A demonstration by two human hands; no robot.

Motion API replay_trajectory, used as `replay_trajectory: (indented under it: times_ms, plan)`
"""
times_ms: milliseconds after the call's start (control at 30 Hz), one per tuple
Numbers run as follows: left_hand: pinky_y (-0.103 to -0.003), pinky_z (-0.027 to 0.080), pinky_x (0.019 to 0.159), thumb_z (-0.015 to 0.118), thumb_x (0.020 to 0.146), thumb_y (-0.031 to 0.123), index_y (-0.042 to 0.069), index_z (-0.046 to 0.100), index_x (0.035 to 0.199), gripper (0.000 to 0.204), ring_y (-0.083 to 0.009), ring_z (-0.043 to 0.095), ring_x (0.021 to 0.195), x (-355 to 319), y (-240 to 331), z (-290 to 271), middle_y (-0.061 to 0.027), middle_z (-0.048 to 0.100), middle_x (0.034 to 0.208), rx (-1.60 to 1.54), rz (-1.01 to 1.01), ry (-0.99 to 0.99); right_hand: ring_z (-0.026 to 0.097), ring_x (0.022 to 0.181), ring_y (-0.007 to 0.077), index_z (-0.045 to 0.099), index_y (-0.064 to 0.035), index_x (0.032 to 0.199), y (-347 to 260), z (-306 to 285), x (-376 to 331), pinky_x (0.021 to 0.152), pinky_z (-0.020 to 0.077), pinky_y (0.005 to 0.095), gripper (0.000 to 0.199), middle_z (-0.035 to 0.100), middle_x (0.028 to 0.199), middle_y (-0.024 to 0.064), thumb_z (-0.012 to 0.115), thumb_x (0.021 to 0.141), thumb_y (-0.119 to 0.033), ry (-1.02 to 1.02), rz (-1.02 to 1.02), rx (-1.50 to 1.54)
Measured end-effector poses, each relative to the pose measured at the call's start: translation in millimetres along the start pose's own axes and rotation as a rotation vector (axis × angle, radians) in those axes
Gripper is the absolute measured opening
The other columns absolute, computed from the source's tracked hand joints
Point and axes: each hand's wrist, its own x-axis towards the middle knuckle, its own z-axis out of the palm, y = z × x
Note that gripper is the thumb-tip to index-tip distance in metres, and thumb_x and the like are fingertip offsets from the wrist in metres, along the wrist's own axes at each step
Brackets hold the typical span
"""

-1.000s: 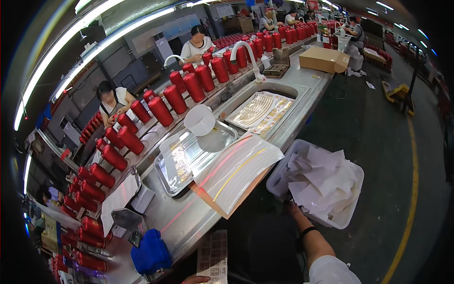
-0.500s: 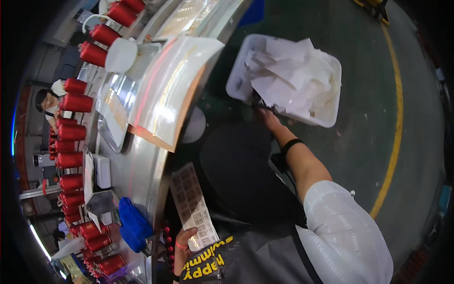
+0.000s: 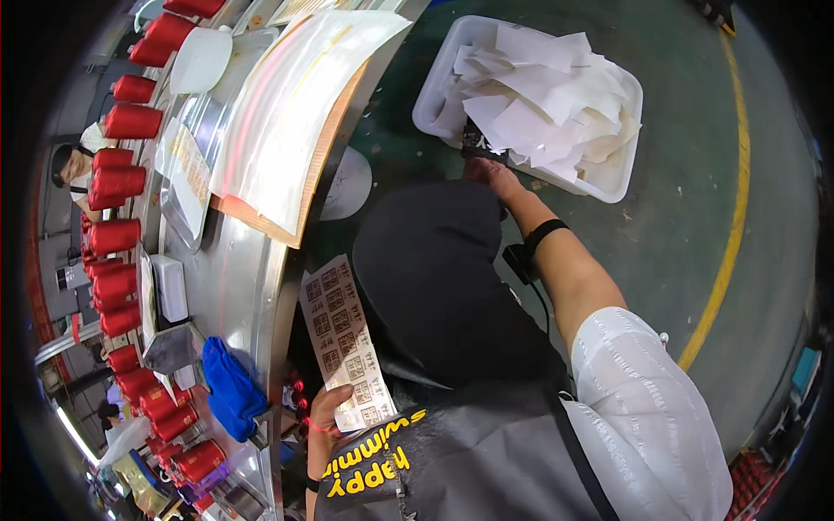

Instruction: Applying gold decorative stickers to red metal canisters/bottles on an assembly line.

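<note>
My left hand (image 3: 328,410) grips the lower end of a long white label sheet (image 3: 347,334), thumb on its face. Rows of dark printed labels cover the sheet, which slants away beside my black apron (image 3: 434,460). My right hand (image 3: 492,175) reaches far forward to the near side of a white plastic bin (image 3: 611,191) on the floor. Its fingers are closed at a black piece with white marks (image 3: 474,139) by the bin's wall; the fingertips are partly hidden. White paper sheets (image 3: 547,95) are heaped in the bin.
A metal workbench (image 3: 248,286) runs along my left, with a film-covered board (image 3: 291,122) overhanging its edge. Several red canisters (image 3: 117,187), a metal tray (image 3: 187,195) and a blue cloth (image 3: 233,391) are there. A white bucket (image 3: 347,184) stands beneath. Another person (image 3: 78,174) is across the bench.
The view has shifted, so bench and bin sit higher in the picture. The label sheet shows more fully and flatter toward me. More of the black piece by my right hand is visible.
</note>
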Motion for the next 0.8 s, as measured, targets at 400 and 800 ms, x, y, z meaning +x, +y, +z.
replay_trajectory:
  times_ms: [400, 800]
  plan:
    - [-0.045, 0.052, 0.082, 0.057, 0.071, -0.003, -0.005, 0.035, 0.13, 0.063, -0.0341, 0.061, 0.096, 3.6, 1.1, 3.6, -0.0221, 0.057, 0.111, -0.105, -0.03, -0.056, 0.052, 0.107, 0.0329, 0.056, -0.0096, 0.11, 5.2, -7.4, -4.6, 0.087, 0.0437, 0.0364, 0.04, 0.058, 0.108, 0.0158, 0.052, 0.08, -0.036, -0.352, -0.228, -0.428]
    - [-0.042, 0.052, 0.083, 0.06, 0.071, 0.001, -0.004, 0.038, 0.128, 0.062, -0.0314, 0.061, 0.098, -2.7, -1.4, -7.3, -0.021, 0.057, 0.113, -0.012, 0.019, -0.038, 0.05, 0.111, 0.0357, 0.039, -0.0111, 0.131, 11.3, 18.1, 12.3, 0.09, 0.0424, 0.0408, 0.06, 0.053, 0.12, 0.02, 0.054, 0.08, -0.039, -0.006, -0.023, 0.018]
